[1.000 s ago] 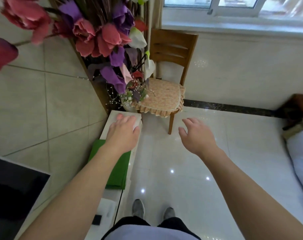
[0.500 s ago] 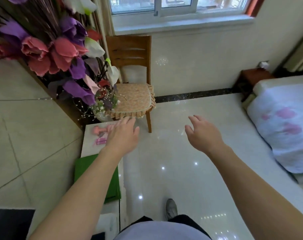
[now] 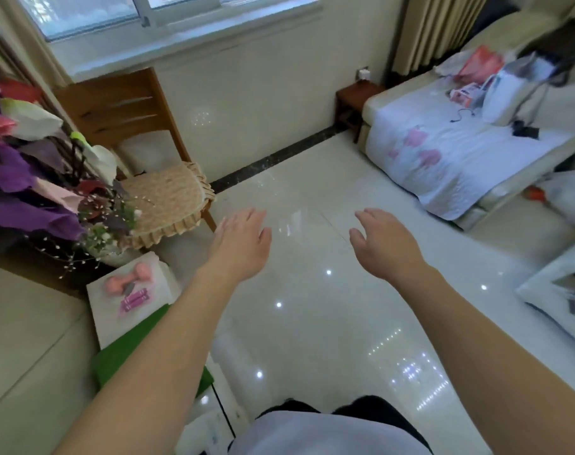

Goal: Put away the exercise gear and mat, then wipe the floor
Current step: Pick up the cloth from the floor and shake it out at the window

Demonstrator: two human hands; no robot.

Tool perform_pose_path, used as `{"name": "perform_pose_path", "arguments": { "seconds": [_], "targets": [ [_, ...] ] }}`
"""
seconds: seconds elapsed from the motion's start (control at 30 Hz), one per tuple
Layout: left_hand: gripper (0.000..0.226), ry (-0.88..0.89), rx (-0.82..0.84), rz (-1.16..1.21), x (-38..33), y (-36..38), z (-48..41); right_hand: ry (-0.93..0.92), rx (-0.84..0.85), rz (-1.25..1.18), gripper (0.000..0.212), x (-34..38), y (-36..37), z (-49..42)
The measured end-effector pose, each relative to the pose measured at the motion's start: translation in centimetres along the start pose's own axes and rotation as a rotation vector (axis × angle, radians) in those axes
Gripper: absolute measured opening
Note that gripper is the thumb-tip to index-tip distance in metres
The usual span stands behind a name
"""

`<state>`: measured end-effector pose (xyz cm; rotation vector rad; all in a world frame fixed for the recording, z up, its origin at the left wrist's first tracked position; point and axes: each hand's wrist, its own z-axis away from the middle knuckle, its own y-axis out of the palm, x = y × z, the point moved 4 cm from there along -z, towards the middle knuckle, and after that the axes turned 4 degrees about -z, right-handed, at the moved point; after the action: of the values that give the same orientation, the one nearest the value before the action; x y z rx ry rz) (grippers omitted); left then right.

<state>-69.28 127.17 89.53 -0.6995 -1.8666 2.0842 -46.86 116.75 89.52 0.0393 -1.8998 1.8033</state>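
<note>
Both hands had left the worktop: left hand and right hand hung empty over the floor, fingers apart. Dumbbell and mat sat stowed; wiping remained.

Pink dumbbell beside folded green mat.

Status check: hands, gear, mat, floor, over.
Both hands open and empty, left, right. Pink dumbbell and green mat lie on the white stand. Floor ahead bare, unwiped.
</note>
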Motion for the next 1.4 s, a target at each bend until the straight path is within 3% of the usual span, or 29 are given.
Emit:
{"name": "perform_pose_path", "arguments": {
  "seconds": [0.77,1.4],
  "targets": [
    [0.046,0.266,0.144,-0.019,-31.8,8.8,4.9,0.312,-0.015,-0.076,0.044,-28.4,-7.7,18.6],
    [0.046,0.472,0.188,-0.059,-47.8,15.2,-5.9,0.483,-0.010,-0.065,0.047,-44.3,-10.6,15.1]
  ]
}}
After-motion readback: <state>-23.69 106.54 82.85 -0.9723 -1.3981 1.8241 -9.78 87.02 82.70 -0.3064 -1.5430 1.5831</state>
